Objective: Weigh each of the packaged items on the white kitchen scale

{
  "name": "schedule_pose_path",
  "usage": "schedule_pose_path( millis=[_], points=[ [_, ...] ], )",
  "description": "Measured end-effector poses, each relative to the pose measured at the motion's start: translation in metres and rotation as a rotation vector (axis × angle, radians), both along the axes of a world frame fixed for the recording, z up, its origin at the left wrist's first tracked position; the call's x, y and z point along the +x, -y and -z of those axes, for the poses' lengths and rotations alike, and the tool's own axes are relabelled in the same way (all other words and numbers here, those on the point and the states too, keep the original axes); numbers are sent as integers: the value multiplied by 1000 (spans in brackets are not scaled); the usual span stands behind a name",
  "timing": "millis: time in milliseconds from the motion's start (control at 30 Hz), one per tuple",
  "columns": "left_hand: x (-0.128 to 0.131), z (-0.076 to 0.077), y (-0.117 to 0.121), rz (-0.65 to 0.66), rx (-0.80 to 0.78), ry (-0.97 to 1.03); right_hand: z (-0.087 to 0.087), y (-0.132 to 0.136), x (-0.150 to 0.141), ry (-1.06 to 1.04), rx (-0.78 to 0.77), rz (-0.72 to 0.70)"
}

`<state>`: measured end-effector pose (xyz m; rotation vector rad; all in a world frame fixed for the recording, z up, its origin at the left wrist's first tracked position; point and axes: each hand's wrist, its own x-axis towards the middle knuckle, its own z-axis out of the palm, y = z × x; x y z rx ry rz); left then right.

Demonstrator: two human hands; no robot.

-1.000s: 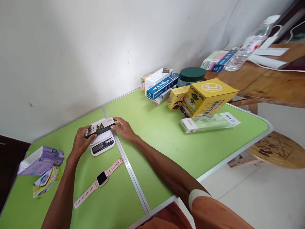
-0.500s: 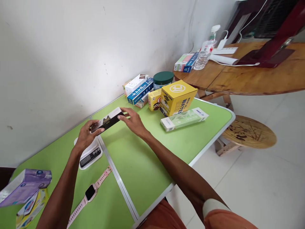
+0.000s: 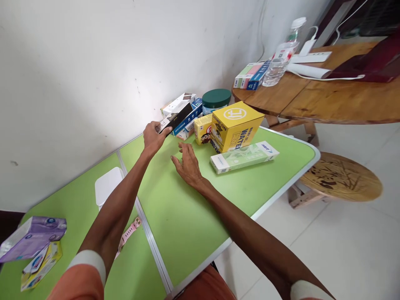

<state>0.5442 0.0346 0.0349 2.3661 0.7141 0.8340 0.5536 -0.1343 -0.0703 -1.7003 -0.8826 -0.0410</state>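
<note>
My left hand (image 3: 155, 136) grips one end of a slim black-and-white box (image 3: 177, 117), held tilted in front of a blue-and-white box (image 3: 191, 118) and a white box (image 3: 179, 103) by the wall. My right hand (image 3: 188, 163) hovers over the green table (image 3: 175, 216) with its fingers apart and holds nothing. Right of it lies a long pale-green box (image 3: 244, 157), in front of a yellow carton (image 3: 236, 127) and a smaller yellow box (image 3: 203, 128). A white kitchen scale (image 3: 108, 185) stands beyond my left forearm, its lower part hidden.
A pink watch strap (image 3: 129, 233) shows beside my left forearm. A purple pack (image 3: 34, 237) and a yellow box (image 3: 42, 266) lie far left. A green-lidded jar (image 3: 216, 98) stands at the back. A wooden table (image 3: 312, 100) holds a water bottle (image 3: 283, 54); a stool (image 3: 343, 177) stands below.
My left hand has carried the black-and-white box right and away from me, toward the boxes by the wall. My right hand has let go of it and dropped lower. The scale's platform is uncovered.
</note>
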Motion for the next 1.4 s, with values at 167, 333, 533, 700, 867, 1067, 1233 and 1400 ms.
schedule_pose_path(
  millis=[167, 333, 533, 700, 867, 1067, 1233, 1400],
  points=[
    [51, 1, 11, 48, 75, -20, 22, -14, 21, 3, -130, -94],
    [77, 6, 17, 38, 105, 9, 28, -15, 27, -8, -81, -103],
    [78, 6, 10, 90, 79, -32, 16, -14, 27, -14, 61, -37],
    [53, 5, 17, 108, 86, -55, 2, -9, 40, 42, 125, 18],
    [-57, 13, 28, 182, 93, 5, 6, -1, 39, 88, 47, -26],
    [-260, 19, 16, -116, 87, 39, 29, -8, 8, 151, -21, -179],
    [-422, 14, -12, -709, 223, 69, 29, -34, -31, 115, -52, -290],
    [-515, 15, -45, -985, 163, -92, 30, -68, -68, 2, -85, -316]
  ],
)
